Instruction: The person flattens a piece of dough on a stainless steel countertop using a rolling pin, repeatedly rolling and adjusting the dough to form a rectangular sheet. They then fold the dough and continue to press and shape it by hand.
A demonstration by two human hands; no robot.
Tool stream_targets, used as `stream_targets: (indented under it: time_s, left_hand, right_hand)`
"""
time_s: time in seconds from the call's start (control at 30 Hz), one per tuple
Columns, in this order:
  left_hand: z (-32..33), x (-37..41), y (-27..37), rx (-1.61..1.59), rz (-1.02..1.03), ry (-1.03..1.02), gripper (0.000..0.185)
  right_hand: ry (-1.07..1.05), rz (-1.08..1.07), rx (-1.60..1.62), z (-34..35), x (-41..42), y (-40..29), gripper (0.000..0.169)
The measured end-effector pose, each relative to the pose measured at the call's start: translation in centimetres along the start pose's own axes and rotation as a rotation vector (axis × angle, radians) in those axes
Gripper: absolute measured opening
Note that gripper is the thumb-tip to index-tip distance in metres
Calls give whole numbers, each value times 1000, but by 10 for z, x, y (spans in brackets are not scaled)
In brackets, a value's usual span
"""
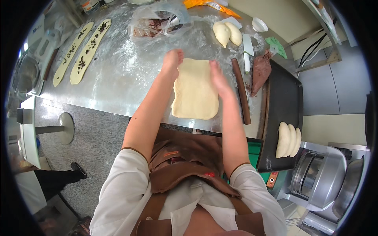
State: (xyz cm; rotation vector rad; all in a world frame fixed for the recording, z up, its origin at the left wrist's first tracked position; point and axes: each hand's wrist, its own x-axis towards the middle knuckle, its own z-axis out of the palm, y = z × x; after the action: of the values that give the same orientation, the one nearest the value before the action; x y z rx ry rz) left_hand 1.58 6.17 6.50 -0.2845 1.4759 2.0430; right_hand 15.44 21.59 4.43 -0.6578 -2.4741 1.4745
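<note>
A flat, roughly rectangular dough sheet [195,91] lies on the floured metal worktable [124,88] in front of me. My left hand [172,61] is on edge at the sheet's upper left side, its fingertips bent inward. Along the upper right side, my right hand [219,78] is held flat and edgewise, slightly blurred. Neither hand grasps anything, and whether they press on the dough is unclear. Right of my right hand lies a thin brown rolling pin [241,91]. Past it are a white-bladed knife [247,53] and a piping bag with brown filling [261,72].
Two dough strips [91,51] bear dark bits at left. A plastic bag [159,26] stands behind, with two dough pieces [227,34] and a small white bowl [260,25] farther right. A black baking tray [285,97] holds shaped dough [288,140]. Another person's leg [56,181] shows lower left.
</note>
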Motion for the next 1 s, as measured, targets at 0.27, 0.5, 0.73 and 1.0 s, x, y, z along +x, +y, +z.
stream_targets:
  time_s: [0.27, 0.5, 0.73, 1.0]
  left_hand:
    - [7, -12, -58, 1061, 696, -273, 58]
    - [5, -9, -40, 1144, 768, -465, 48]
    - [8, -27, -71, 1453, 948, -196, 75]
    - [7, -39, -56, 1642, 908, -195, 83]
  right_hand:
    - [169, -393, -232, 5, 0, 5, 53]
    - [41, -292, -554, 19, -25, -41, 44]
    - [254, -631, -710, 20, -18, 21, 41]
    - [177, -345, -855, 21, -16, 26, 55]
